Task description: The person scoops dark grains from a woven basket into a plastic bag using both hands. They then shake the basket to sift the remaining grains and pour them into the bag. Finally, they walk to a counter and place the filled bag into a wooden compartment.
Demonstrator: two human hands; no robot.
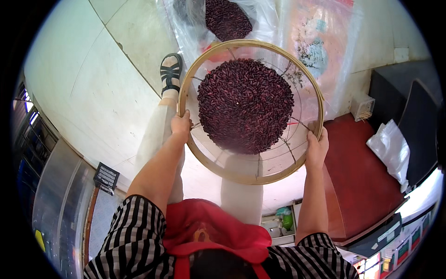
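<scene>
A round sieve with a wooden rim (237,179) and a see-through mesh bottom hangs above the floor in front of me. My left hand (181,123) grips its left side, and my right hand (317,148) grips the lower right side. Dark red kidney beans (245,104) lie heaped in the middle of the mesh, with one small pale speck among them. Several wires cross the mesh around the heap. Beyond the far rim, more dark red beans (228,19) show in the mouth of a clear plastic bag (264,21) on the floor.
Right of the bag lies a pinkish plastic sheet (334,69) scattered with dark debris. A red-brown tabletop (366,185) stands close to my right arm, with a crumpled plastic bag (390,150) and a clear toothpick box (362,107). A black plastic basket (106,177) sits at the left.
</scene>
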